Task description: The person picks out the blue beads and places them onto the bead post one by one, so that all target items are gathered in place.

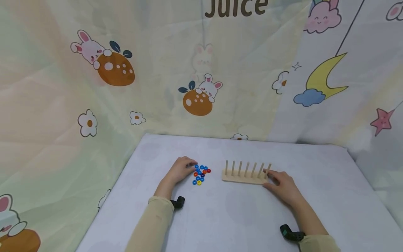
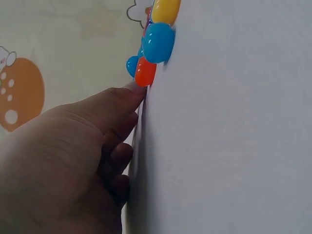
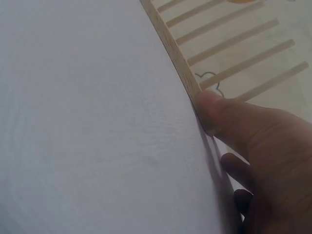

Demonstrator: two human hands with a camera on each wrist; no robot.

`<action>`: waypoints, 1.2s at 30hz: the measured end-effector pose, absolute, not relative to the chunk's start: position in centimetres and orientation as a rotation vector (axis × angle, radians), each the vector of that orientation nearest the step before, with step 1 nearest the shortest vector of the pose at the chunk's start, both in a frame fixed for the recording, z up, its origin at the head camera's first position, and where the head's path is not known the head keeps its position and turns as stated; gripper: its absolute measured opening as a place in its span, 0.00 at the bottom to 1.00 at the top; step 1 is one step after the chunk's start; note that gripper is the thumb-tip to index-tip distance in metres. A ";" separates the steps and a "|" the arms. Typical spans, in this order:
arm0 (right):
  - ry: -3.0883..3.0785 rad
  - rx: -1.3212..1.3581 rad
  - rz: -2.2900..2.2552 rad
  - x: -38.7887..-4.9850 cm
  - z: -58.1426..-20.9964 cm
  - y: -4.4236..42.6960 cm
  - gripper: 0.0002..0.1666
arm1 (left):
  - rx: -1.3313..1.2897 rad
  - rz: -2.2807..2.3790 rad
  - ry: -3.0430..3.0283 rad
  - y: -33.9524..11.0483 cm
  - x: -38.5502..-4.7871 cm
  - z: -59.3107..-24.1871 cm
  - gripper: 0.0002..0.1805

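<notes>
A loose cluster of small round beads, blue, orange, red, dark blue and one yellow bead [image 1: 199, 182], lies left of the table's middle. Beside its left edge is my left hand [image 1: 182, 168], fingertips at a blue bead [image 1: 196, 167]. Seen from the left wrist, the thumb reaches close behind an orange bead [image 2: 145, 73], the other fingers loosely bent; whether a bead is held is hidden. Right of the beads stands a wooden peg board [image 1: 242, 179] with a row of several upright pegs. My right hand [image 1: 284, 187] grips its right end, thumb on the front edge [image 3: 180, 68].
White cloth covers the table [image 1: 233, 224]. A printed curtain [image 1: 157, 70] with cartoon rabbits, flowers and a moon hangs behind it. Each wrist wears a black camera, the left one [image 1: 178, 202] and the right one [image 1: 291, 233].
</notes>
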State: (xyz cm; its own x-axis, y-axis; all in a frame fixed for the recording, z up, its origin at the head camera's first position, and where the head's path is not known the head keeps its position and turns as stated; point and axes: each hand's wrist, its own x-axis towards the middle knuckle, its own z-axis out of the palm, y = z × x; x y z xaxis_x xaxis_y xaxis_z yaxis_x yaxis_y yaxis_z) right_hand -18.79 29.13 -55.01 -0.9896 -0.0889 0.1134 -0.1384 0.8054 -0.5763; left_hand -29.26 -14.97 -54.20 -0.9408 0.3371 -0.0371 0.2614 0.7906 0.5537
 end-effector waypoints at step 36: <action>-2.921 0.152 0.925 -18.6 -54.9 29.0 0.36 | 0.601 1.079 2.750 -11.2 -27.9 -48.1 0.11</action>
State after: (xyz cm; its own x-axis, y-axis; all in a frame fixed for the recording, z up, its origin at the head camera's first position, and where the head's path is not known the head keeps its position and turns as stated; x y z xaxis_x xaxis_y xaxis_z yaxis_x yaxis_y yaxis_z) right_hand -18.59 28.97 -54.91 -0.9924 -0.0719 0.1002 -0.1165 0.8134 -0.5699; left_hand -27.85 -11.22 -48.08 -0.9127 0.4079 0.0265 0.3170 0.6656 0.6756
